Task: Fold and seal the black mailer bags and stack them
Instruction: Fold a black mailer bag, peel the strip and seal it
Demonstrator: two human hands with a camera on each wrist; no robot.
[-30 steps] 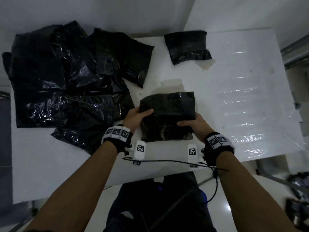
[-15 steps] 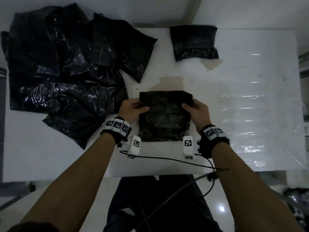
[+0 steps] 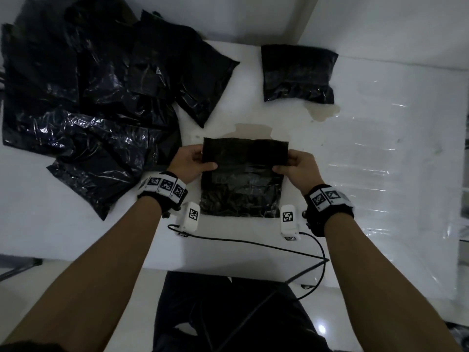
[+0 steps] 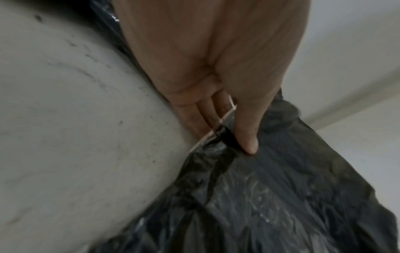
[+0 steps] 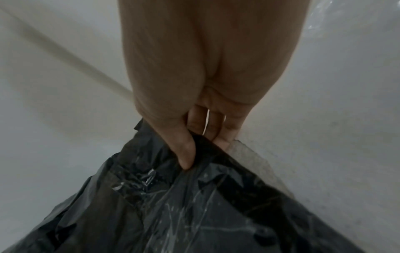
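A black mailer bag (image 3: 242,189) lies on the white table (image 3: 76,237) near its front edge, its top flap (image 3: 245,154) lifted. My left hand (image 3: 191,163) pinches the flap's left edge, thumb on top and fingers behind, as the left wrist view shows on the bag (image 4: 281,196). My right hand (image 3: 295,165) pinches the flap's right edge the same way, seen close on the bag (image 5: 205,205) in the right wrist view. A folded black bag (image 3: 298,73) lies at the back of the table.
A heap of several loose black mailer bags (image 3: 96,97) covers the table's back left. Two brownish stains (image 3: 323,114) mark the table behind the bag. Clear plastic film (image 3: 380,174) covers the table's right side. A black cable (image 3: 253,243) runs along the front edge.
Both hands have slid up from the bag's lower sides to its far end and lifted the top flap. The head view has shifted closer over the table.
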